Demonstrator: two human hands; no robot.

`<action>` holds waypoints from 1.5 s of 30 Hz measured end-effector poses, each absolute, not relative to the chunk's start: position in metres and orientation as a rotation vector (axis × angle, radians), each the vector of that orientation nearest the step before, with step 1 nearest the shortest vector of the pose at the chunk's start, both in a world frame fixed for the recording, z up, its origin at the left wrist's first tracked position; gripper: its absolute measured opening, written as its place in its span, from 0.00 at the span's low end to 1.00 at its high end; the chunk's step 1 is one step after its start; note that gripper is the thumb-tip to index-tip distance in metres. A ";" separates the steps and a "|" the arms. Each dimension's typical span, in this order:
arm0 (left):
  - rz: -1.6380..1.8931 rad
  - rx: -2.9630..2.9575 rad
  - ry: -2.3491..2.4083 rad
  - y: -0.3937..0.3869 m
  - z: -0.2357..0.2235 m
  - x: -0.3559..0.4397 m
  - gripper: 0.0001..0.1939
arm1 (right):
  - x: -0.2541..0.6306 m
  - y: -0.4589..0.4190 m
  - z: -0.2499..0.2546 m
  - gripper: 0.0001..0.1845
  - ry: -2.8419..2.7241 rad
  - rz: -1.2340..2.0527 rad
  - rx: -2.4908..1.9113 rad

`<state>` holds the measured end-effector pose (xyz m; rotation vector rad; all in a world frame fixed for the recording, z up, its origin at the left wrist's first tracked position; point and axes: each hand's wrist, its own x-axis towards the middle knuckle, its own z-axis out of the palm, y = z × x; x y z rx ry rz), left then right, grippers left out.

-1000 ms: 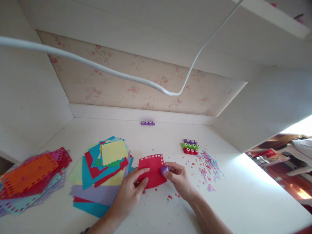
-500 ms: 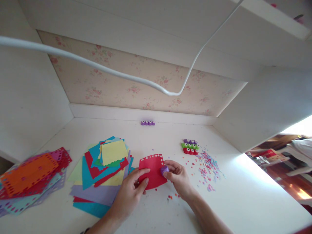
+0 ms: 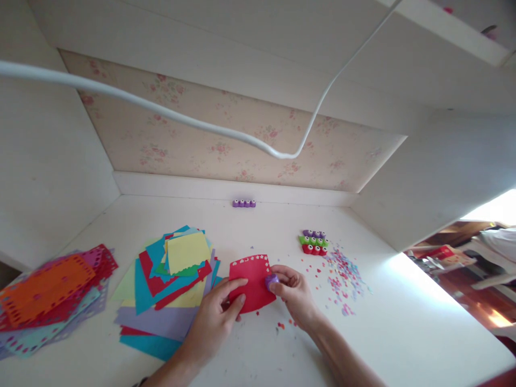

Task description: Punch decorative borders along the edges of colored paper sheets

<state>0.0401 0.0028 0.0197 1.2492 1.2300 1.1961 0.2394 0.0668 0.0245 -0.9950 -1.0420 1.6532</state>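
Observation:
A red sheet of paper (image 3: 253, 287) is held above the white table, with small punched shapes along its top edge and the upper part of its right edge. My left hand (image 3: 220, 309) pinches its left side between thumb and fingers. At the sheet's right edge, my right hand (image 3: 293, 293) grips a small purple craft punch (image 3: 271, 281), thumb in front and fingers behind. The punch sits on the paper's edge, below the punched shapes. What lies between its jaws is hidden.
Left of my hands lies a pile of coloured paper (image 3: 189, 252); farther left are punched sheets (image 3: 52, 290). Purple punches (image 3: 244, 203) line the back. More punches (image 3: 314, 243) stand right, beside scattered confetti (image 3: 342, 274). A white cable (image 3: 193, 122) crosses above.
My hands, the red paper and the punch stay almost in place, with only slight shifts of the sheet and the right fingers. The camera view has moved a little.

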 end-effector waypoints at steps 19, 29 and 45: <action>1.205 1.233 1.293 0.001 0.026 0.040 0.18 | 0.247 0.070 0.042 0.21 -1.091 1.712 -0.909; 1.174 1.192 1.368 0.001 0.035 0.040 0.23 | 0.257 0.080 0.040 0.14 -0.878 1.573 -0.896; 1.172 1.211 1.298 0.002 0.027 0.040 0.20 | 0.300 0.127 0.069 0.23 -1.307 1.256 -1.200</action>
